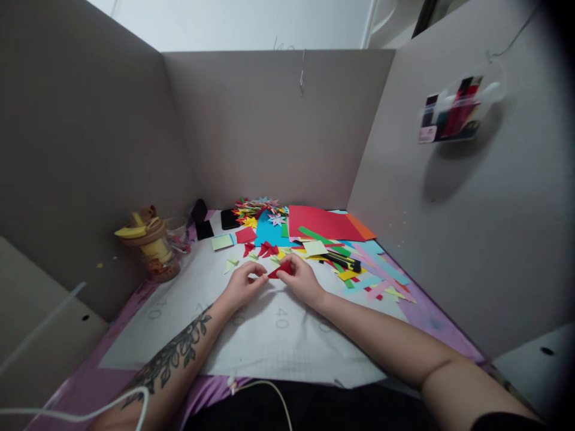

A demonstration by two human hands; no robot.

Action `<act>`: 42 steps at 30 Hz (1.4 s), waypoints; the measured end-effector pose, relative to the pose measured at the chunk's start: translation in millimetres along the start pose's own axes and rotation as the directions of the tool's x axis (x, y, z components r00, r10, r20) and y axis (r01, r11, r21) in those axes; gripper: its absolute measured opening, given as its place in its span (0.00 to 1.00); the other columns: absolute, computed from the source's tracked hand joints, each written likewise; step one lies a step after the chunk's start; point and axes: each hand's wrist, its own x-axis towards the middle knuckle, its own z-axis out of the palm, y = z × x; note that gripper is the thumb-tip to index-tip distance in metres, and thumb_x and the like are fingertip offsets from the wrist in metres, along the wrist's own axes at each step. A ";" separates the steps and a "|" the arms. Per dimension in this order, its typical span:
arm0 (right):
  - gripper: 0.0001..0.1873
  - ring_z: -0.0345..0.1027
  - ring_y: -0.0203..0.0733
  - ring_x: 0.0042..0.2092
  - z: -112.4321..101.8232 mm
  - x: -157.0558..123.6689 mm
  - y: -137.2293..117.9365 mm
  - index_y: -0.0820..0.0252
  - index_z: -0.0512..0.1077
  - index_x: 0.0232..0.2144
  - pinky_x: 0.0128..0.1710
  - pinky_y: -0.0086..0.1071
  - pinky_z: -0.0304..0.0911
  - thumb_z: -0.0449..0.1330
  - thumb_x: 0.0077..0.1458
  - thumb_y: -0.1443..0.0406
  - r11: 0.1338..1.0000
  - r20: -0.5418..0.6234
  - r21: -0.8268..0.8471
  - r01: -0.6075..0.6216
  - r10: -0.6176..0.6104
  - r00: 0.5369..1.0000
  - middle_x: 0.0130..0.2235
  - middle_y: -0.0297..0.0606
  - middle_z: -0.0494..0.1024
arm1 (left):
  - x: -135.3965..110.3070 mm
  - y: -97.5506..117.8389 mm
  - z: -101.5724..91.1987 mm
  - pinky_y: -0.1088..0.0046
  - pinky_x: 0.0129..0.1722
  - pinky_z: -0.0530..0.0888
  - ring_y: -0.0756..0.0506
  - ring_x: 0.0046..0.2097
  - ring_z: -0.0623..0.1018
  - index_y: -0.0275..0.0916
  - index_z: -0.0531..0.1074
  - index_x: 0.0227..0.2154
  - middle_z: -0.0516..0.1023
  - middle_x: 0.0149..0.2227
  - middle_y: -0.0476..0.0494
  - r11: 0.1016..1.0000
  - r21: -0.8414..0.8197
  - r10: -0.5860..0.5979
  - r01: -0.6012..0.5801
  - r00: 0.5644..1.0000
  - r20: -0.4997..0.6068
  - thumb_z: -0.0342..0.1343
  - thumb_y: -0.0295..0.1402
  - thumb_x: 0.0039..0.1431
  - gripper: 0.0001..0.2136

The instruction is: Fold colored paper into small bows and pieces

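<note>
A small folded piece of red paper point(279, 271) sits between my two hands, just above a white cutting mat point(251, 335). My left hand point(242, 284) pinches its left end with curled fingers. On the other side, my right hand point(300, 276) grips the right end, fingers closed over it. Several folded red paper pieces point(266, 249) lie just beyond my hands, with small pale green folded bits point(232, 263) to the left of them.
Sheets of red point(321, 222), blue and green paper, coloured strips point(381, 281) and a black-and-yellow cutter point(344, 261) lie at the right. Finished paper stars point(258, 209), a phone point(229, 219) and a jar with a yellow lid point(150, 248) stand at the back and left. Cardboard walls enclose the desk.
</note>
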 end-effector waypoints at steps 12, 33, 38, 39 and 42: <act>0.09 0.60 0.35 0.29 3.3 -5.9 -4.5 0.58 0.65 0.34 0.30 0.29 0.57 0.56 0.46 0.66 0.999 0.032 -0.018 0.034 -0.034 0.999 0.27 0.30 0.67 | -2.0 -0.4 4.5 0.77 0.29 0.67 0.48 0.33 0.71 0.37 0.72 0.29 0.72 0.32 0.45 0.991 0.100 0.088 -0.093 0.994 0.057 0.52 0.34 0.53 0.07; 0.13 0.58 0.33 0.24 10.9 0.5 -5.7 0.61 0.66 0.20 0.26 0.28 0.55 0.62 0.44 0.58 0.939 0.126 0.264 -0.219 0.192 0.973 0.20 0.29 0.66 | 0.4 8.7 19.3 0.77 0.24 0.63 0.51 0.25 0.67 0.35 0.68 0.19 0.69 0.21 0.50 0.988 -0.079 -0.133 0.131 0.991 -0.026 0.54 0.39 0.50 0.12; 0.12 0.57 0.32 0.24 7.5 3.0 -0.8 0.60 0.62 0.20 0.26 0.26 0.54 0.60 0.46 0.60 0.954 0.096 0.258 -0.155 0.134 0.986 0.20 0.28 0.65 | 1.0 9.8 16.7 0.76 0.28 0.67 0.48 0.31 0.71 0.36 0.73 0.25 0.74 0.28 0.46 0.994 -0.065 -0.090 0.088 0.995 -0.031 0.56 0.38 0.49 0.10; 0.12 0.58 0.32 0.25 7.5 3.0 0.1 0.60 0.63 0.20 0.26 0.27 0.54 0.59 0.46 0.60 0.957 0.111 0.249 -0.147 0.123 0.986 0.21 0.28 0.66 | 1.7 10.1 15.2 0.75 0.29 0.67 0.47 0.32 0.72 0.36 0.72 0.25 0.74 0.28 0.46 0.992 -0.077 -0.100 0.095 0.993 -0.063 0.55 0.39 0.49 0.10; 0.10 0.60 0.33 0.25 9.3 1.8 1.2 0.61 0.65 0.22 0.26 0.27 0.55 0.60 0.45 0.61 0.960 0.190 0.236 -0.153 0.109 0.976 0.22 0.30 0.69 | 3.4 9.2 11.2 0.76 0.27 0.65 0.50 0.27 0.69 0.36 0.69 0.21 0.70 0.22 0.50 0.986 -0.099 -0.147 0.135 0.980 -0.135 0.55 0.40 0.49 0.11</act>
